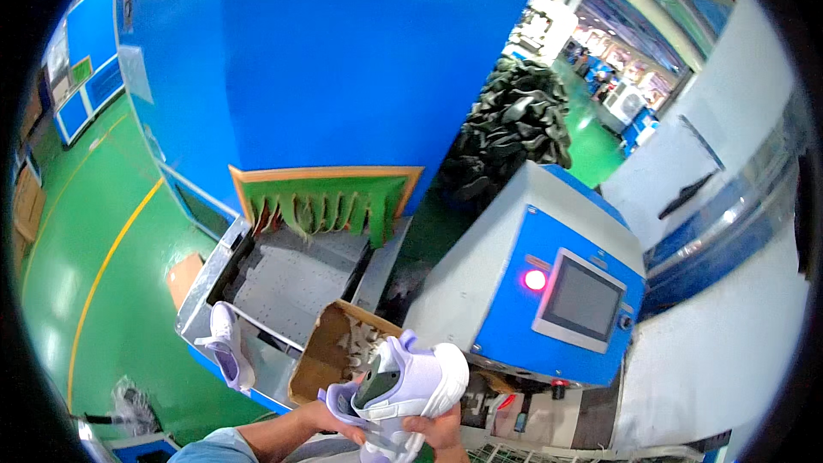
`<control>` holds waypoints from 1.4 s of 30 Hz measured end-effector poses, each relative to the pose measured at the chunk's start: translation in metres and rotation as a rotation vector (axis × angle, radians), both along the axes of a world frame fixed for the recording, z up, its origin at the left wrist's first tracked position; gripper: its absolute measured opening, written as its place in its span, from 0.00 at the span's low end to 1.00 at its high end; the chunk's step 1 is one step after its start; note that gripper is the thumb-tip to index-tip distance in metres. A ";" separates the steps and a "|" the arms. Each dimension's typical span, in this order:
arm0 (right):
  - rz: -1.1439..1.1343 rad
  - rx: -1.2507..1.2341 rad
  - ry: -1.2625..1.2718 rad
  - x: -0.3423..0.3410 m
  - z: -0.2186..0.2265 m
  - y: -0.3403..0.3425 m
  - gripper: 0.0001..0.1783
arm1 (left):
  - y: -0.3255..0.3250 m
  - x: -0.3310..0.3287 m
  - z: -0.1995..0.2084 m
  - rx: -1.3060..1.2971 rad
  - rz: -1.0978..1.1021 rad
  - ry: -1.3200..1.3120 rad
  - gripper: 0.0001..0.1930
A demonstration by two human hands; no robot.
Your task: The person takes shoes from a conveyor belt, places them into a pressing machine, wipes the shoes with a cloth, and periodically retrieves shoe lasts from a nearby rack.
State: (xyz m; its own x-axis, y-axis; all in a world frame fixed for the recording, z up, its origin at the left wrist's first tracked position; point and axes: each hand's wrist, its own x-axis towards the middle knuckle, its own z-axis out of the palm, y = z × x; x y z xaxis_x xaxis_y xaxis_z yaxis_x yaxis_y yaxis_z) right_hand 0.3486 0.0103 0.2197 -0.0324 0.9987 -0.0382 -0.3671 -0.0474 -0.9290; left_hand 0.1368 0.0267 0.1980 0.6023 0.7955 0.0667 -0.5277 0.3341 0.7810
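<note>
A white and lavender sneaker [420, 381] is up in front of me, its thick white sole turned to the right. Something dark green shows inside its opening. My left hand [330, 418] grips it by the lavender collar, and my right hand [439, 430] is closed on its lower right side. The frame's lower edge partly hides both hands' fingers. To the left, a matching sneaker [227, 347] lies on the metal ledge of a conveyor [296, 279]. Right behind the held sneaker stands an open cardboard box [315, 358] with white scraps inside.
A big blue machine [343, 60] rises ahead, green strip curtain [330, 201] over its opening. On the right is a control box [506, 291] with a screen [580, 300] and a lit red lamp [535, 279]. Dark shoe-shaped pieces [514, 120] are heaped behind it.
</note>
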 end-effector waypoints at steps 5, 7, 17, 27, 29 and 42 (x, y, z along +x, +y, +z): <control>0.098 -0.392 0.055 0.065 -0.008 -0.032 0.37 | -0.024 0.044 0.037 0.010 -0.159 0.396 0.44; 0.083 -0.558 0.235 0.081 -0.011 -0.050 0.36 | -0.043 0.062 0.017 0.001 -0.228 0.463 0.41; 0.061 -0.706 0.674 0.148 -0.110 -0.176 0.38 | -0.123 0.121 -0.050 -0.146 -0.412 0.785 0.20; 0.011 -0.339 -0.099 0.176 -0.065 -0.179 0.51 | -0.107 0.145 -0.049 -0.711 -0.298 0.551 0.26; -0.040 -0.419 0.007 0.165 -0.058 -0.179 0.50 | -0.111 0.161 -0.057 -0.686 -0.330 0.374 0.21; -0.454 -0.351 -0.363 0.162 -0.040 -0.112 0.52 | -0.102 0.150 -0.076 -0.272 -0.205 0.368 0.12</control>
State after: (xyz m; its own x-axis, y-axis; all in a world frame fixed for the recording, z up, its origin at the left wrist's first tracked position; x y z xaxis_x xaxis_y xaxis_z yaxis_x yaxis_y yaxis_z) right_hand 0.5106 -0.1017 0.1801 0.4632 0.8368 -0.2919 -0.0898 -0.2833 -0.9548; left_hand 0.2865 -0.0757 0.1220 0.6929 0.6170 -0.3731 -0.1352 0.6195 0.7733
